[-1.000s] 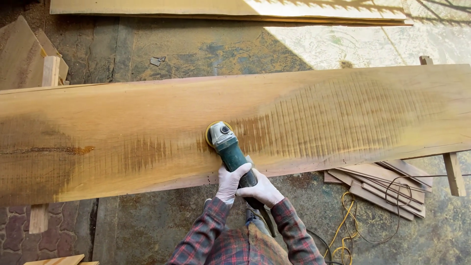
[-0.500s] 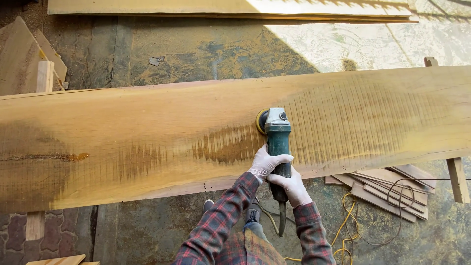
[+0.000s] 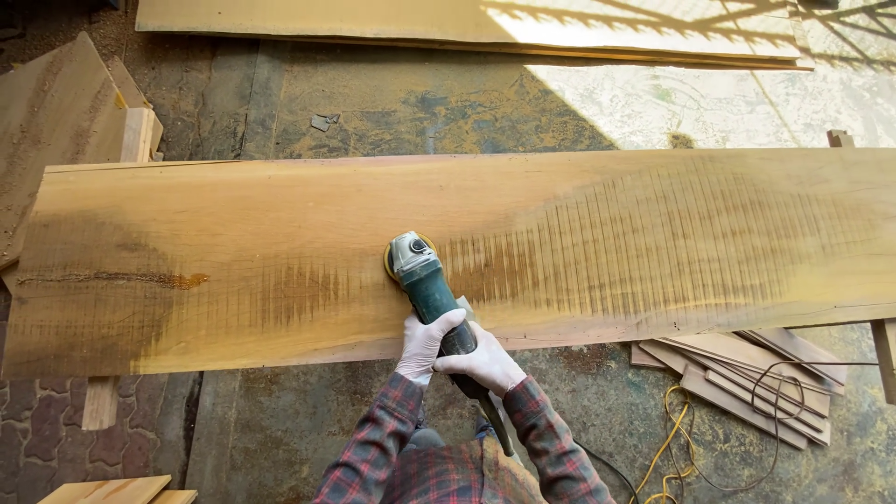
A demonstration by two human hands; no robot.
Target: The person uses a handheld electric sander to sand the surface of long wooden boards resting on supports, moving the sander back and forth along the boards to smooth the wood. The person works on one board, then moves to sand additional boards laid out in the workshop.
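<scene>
Head camera looks straight down for me on a long, wide wooden plank [image 3: 579, 243] that runs from left to right across the whole frame, resting on wooden supports [image 3: 98, 401] that peek out underneath it. I have both gloved hands clamped around the green body of an angle grinder [image 3: 427, 285]. My left hand [image 3: 426, 343] wraps the body from the left, and my right hand [image 3: 485, 360] grips just behind it, nearer to me, the two touching each other. The grinder's grey head and round sanding disc sit flat on the plank, a little left of its middle and close to the near edge. Right of the disc the wood shows a wide band of dark cross ripples; left of it the surface is darker with a rusty streak. Plaid sleeves [image 3: 551, 439] reach into the bottom of the frame. On the ground at near right lies a pile of thin wood offcuts [image 3: 747, 373], with a yellow cable [image 3: 667, 453] and a dark cord looped beside them. Another board [image 3: 448, 23] lies along the far edge.
</scene>
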